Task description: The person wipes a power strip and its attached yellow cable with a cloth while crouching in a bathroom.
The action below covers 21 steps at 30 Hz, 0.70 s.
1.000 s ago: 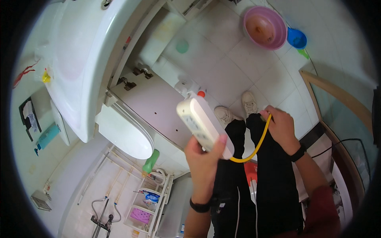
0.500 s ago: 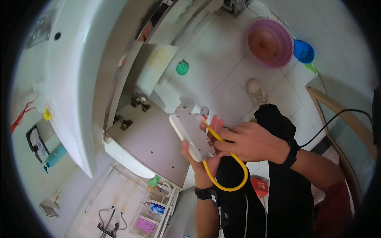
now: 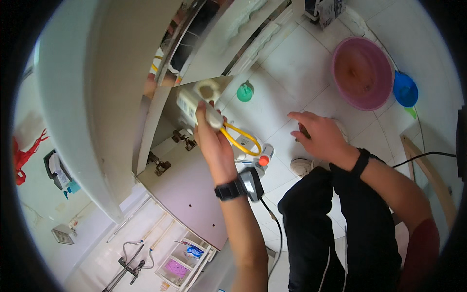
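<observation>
My left hand (image 3: 211,138) is wrapped round a white, long plastic device (image 3: 190,106) and holds it tilted at the mouth of the open cabinet. From the device's near end a yellow tube or cord (image 3: 242,145) loops out. What the device is, I cannot make out. My right hand (image 3: 321,138) hangs over the floor, away from the device, with index finger stretched out and thumb apart. A small dark patch shows between that thumb and the fingers; I cannot tell what it is.
An open cabinet door (image 3: 189,190) with metal hinges lies left of my forearm. On the tiles are a container with an orange-red cap (image 3: 263,160), a green round item (image 3: 244,92), a pink basin (image 3: 362,100) of brownish water and a blue scoop (image 3: 406,90). A white washbasin (image 3: 73,121) overhangs the left.
My left hand has carried the white device up and left to the cabinet opening. My right hand has come off the device and yellow tube and moved away. The view has shifted too.
</observation>
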Available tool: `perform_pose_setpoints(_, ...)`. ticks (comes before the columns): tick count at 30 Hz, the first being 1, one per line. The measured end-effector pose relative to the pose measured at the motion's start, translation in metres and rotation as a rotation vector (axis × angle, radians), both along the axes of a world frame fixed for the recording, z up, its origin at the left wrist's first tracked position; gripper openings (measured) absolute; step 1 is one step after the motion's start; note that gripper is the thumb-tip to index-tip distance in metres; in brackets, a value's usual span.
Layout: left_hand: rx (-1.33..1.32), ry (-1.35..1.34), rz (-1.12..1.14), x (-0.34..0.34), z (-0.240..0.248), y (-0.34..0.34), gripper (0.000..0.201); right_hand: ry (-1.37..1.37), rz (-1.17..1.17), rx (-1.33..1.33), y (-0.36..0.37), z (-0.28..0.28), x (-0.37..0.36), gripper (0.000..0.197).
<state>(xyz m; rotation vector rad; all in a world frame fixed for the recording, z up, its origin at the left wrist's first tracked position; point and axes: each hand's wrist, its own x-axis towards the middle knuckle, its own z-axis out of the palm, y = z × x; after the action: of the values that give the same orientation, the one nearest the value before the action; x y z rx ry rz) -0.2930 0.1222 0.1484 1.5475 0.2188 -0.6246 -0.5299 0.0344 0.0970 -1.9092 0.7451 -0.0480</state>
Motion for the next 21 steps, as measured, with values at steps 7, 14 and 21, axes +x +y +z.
perform_pose_setpoints(7,0.032,-0.424,0.054,0.108,-0.118,-0.039,0.037,0.127,0.281,-0.013,-0.017,-0.086,0.020,0.039)
perform_pose_setpoints(14,0.677,-0.993,-0.343,0.233,-0.166,-0.016,0.058,0.147,0.691,-0.089,0.015,-0.169,0.059,0.036)
perform_pose_setpoints(21,0.816,-1.188,-0.755,0.306,-0.137,0.009,0.045,0.074,1.068,-0.299,0.044,-0.222,0.091,0.016)
